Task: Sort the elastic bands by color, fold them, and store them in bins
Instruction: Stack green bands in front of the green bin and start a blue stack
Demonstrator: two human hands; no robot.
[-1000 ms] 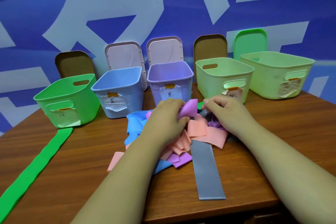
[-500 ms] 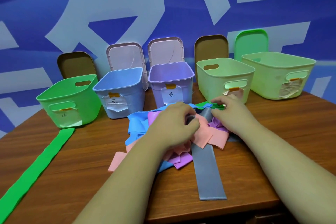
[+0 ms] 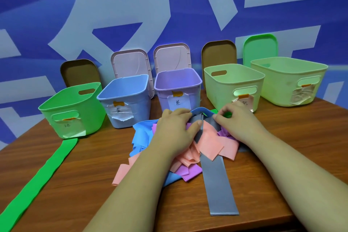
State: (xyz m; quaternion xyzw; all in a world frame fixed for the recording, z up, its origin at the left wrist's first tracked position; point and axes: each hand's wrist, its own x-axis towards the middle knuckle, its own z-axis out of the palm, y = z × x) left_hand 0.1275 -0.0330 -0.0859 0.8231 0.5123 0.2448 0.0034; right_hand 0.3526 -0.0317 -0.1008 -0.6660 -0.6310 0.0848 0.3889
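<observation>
Both hands met at the far end of the pile (image 3: 186, 160) of bands, in the middle of the table (image 3: 282, 156). The left hand (image 3: 175, 130) was clenched on the grey band (image 3: 218, 184). Its thumb pressed the folded upper end of this band and its fingers were curled over the top of it. The right hand (image 3: 239, 124) was just beside it, with fingers bent, and it pinched the same upper end from the right side. From the grip the grey band ran straight toward the person, over the other bands, and its free end lay flat near the table edge. Directly under the grip lay a pink band (image 3: 211, 143), crumpled, and a purple band (image 3: 189, 172) came out below it on the near side. Left of the grip, under the left wrist, a blue band (image 3: 141, 137) was bunched. A green scrap (image 3: 211, 112) showed just behind the grip, between the two hands. Far to the left of the grip a long green band (image 3: 37, 181) lay stretched out alone, well apart from the pile, with its far end touching the green bin (image 3: 75, 117). Beyond the grip five open bins stood in a row. From left to right they were the green bin, a blue bin (image 3: 143, 107), a purple bin (image 3: 194, 98), closest behind the grip, and two pale bins (image 3: 226, 88) (image 3: 278, 84). Each bin had a paper label on its front. Behind the bins, lids (image 3: 130, 64) leaned on the blue wall.
</observation>
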